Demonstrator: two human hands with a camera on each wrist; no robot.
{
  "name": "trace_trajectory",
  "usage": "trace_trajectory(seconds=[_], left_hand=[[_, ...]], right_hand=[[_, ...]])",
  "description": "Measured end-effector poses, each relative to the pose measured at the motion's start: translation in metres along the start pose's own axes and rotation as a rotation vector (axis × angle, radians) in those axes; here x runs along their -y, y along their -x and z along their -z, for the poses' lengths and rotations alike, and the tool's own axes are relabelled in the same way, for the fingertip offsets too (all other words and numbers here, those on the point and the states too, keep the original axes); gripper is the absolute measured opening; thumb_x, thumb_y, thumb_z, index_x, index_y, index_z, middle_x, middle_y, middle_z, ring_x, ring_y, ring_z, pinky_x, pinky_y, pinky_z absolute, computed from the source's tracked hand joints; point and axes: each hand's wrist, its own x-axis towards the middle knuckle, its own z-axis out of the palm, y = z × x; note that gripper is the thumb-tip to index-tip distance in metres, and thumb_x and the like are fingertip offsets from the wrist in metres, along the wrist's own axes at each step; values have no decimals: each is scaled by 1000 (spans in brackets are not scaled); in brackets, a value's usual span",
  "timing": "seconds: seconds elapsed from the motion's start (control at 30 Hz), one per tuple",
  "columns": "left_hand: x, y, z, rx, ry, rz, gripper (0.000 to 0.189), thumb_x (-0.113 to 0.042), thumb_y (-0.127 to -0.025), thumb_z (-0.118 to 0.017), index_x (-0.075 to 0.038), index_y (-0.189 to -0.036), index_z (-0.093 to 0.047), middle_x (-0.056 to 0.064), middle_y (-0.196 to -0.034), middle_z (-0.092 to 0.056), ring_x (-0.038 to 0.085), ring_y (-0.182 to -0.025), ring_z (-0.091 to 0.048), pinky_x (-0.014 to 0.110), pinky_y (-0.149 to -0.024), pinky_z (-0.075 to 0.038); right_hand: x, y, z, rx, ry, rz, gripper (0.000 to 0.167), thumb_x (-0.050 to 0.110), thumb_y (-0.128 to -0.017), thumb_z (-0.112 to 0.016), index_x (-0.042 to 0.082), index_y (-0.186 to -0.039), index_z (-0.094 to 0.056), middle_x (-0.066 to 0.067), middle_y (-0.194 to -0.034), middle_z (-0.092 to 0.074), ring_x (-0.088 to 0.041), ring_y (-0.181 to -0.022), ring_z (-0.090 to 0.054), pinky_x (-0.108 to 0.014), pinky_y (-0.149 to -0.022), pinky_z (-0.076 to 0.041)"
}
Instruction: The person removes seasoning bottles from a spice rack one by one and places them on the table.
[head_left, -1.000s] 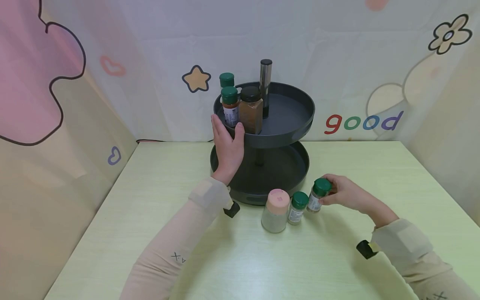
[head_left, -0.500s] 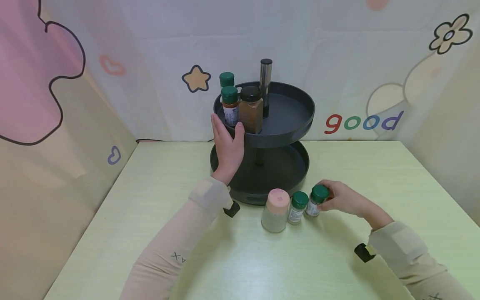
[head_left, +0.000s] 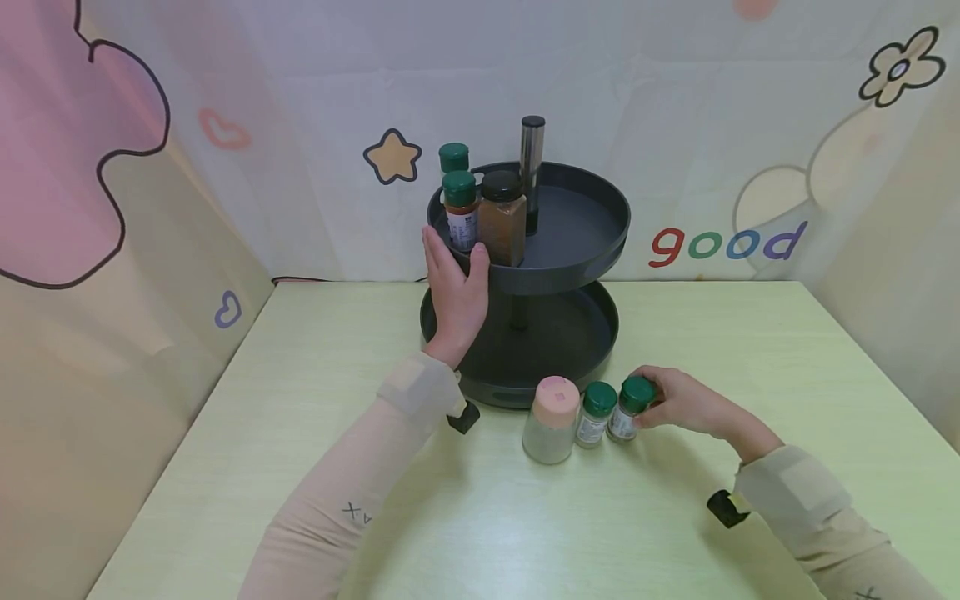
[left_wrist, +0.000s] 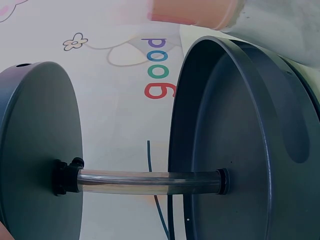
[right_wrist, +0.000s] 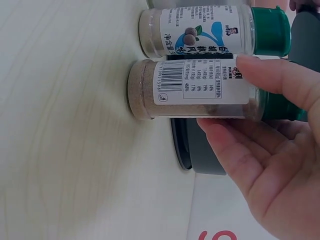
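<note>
Roomy tbl (head_left: 600, 517), R hand (head_left: 681, 402) gripping jar (head_left: 624, 420) (nr lower tray rim (head_left: 502, 397))

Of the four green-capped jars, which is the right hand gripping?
The rightmost green-capped jar, in the right hand. Its neighbour beside the pink-capped jar stands ungripped; the other two are on the top tray.

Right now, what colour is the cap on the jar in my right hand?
Green; the cap shows best in the head view.

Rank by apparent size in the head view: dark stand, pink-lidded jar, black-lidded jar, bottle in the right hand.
1. Dark stand
2. Pink-lidded jar and black-lidded jar: too alike to rank
3. Bottle in the right hand, partly covered
</note>
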Motion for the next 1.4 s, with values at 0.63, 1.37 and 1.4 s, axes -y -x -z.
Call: trace_trajectory(seconds=[0.63,1.37,1.4], left_hand=[[-1,0,-1,1,-5,11,78,-48,-88,-39,-17,-143,6,-3,-150,6,15,-138,2,39,-111,-6],[-5,4,-1,-1,-6,20,79,-52,-87,-39,-17,-142,7,-3,-150,8,14,-138,5,39,-111,-5],[-5,4,-2,-2,-6,18,79,-52,-87,-38,-18,-142,7,-3,-150,8,14,-138,5,40,-111,-5]], right_hand=[[0,3,-1,-5,-5,7,48,17,-74,-69,-2,-111,-46,-14,-103,-57,-21,-89,-52,-41,-80,-48],[-3,5,-4,-4,-62,16,45,18,-77,-66,-1,-112,-45,-11,-98,-56,-22,-87,-51,-34,-78,-46],[-3,5,-4,-5,-60,14,45,19,-77,-66,-1,-112,-45,-11,-97,-56,-22,-87,-51,-33,-78,-46]])
